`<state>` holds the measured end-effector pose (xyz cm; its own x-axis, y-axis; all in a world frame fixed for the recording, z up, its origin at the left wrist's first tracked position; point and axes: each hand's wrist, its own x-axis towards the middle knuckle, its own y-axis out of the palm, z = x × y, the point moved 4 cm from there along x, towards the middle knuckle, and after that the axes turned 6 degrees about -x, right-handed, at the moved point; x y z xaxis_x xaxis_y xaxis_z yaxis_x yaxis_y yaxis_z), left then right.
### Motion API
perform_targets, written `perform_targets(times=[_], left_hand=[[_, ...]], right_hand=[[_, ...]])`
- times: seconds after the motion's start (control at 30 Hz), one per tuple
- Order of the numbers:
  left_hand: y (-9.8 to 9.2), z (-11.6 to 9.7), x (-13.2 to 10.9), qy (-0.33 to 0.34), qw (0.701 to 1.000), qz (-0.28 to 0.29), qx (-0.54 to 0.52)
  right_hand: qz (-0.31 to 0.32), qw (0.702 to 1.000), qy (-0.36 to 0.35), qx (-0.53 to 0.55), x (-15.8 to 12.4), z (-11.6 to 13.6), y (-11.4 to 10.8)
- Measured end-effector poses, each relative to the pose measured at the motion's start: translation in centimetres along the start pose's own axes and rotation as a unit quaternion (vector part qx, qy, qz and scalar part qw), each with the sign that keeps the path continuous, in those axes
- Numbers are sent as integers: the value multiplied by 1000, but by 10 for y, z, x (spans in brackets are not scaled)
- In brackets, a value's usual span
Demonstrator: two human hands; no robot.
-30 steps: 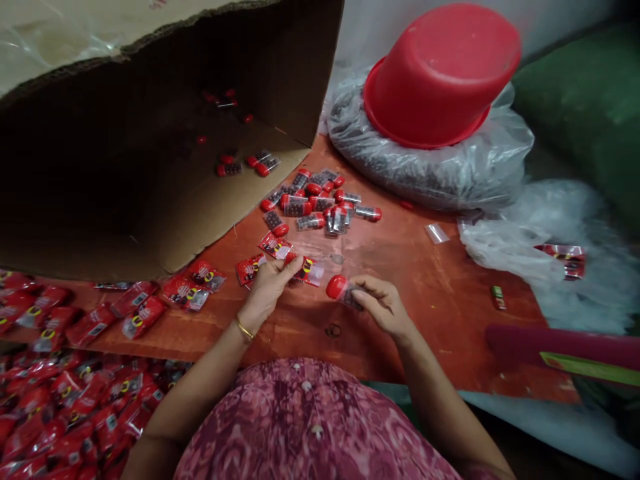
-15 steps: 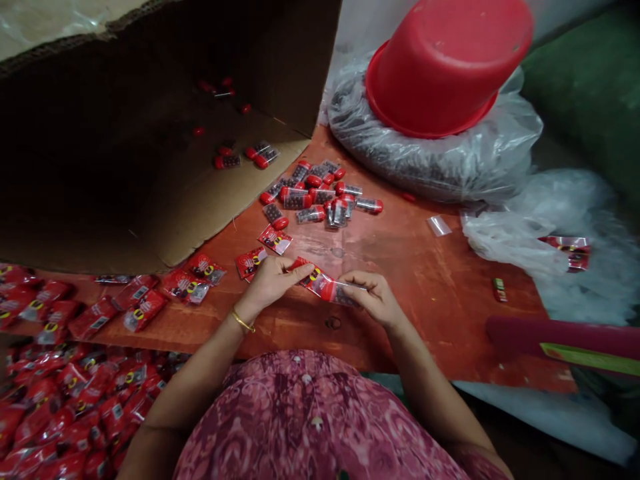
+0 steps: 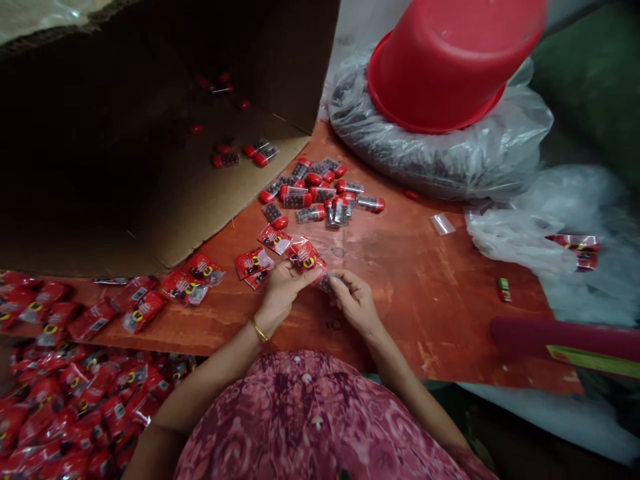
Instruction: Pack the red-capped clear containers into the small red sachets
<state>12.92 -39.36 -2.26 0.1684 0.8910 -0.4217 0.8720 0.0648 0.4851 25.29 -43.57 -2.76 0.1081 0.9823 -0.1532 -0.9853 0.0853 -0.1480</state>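
Your wide orange-red board (image 3: pixel 430 320) runs across in front of you, with a big heap of red packets (image 3: pixel 75 400) below it on your left and a loose group of clear tubes with red caps (image 3: pixel 320 200) up ahead. Your hands have just come closer together. Your left hand (image 3: pixel 285 290) pinches a red plastic packet (image 3: pixel 305 257), fingers together. Your right hand (image 3: pixel 355 303) has its fingers clamped on a tube (image 3: pixel 326 285), now pushed into the packet's end, so only a little of it shows.

Wall: white plaster (image 3: pixel 363 27), upper middle | surface: orange-red wooden board (image 3: pixel 440 313) | cardboard panel (image 3: pixel 150 200): propped, upper left | green cloth (image 3: pixel 595 87): right | floor (image 3: pixel 520 433): dark, lower right | light: dim, indoor
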Motion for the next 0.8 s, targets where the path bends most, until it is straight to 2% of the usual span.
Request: perform_targets(times=[0.1, 0.2, 0.3, 0.37, 0.43, 0.5, 0.6, 0.67, 0.8], left_hand=[[0, 3, 1, -18, 999, -4, -45], [-1, 2, 1, -29, 996, -14, -85], [-1, 2, -1, -46, 995, -7, -91], [0, 2, -2, -47, 995, -2, -92], [1, 4, -3, -41, 995, 0, -94], [2, 6, -2, -37, 995, 1, -92], [-2, 8, -1, -31, 996, -21, -81], [-5, 7, 0, -18, 997, -40, -70], [-4, 4, -2, -16, 998, -13, -55]], right_hand=[[-34, 997, 27, 62, 0, -5, 11], [-19, 994, 43, 96, 0, -8, 24], [-18, 1000, 5, 26, 0, -6, 28], [-61, 996, -46, -48, 1, -3, 23], [-92, 990, -73, -77, 1, 0, 20], [-72, 995, -47, -47, 2, -1, 20], [30, 999, 20, 27, 2, -3, 30], [66, 995, 36, 64, 1, -2, 36], [-2, 993, 24, 116, -2, 0, 43]])
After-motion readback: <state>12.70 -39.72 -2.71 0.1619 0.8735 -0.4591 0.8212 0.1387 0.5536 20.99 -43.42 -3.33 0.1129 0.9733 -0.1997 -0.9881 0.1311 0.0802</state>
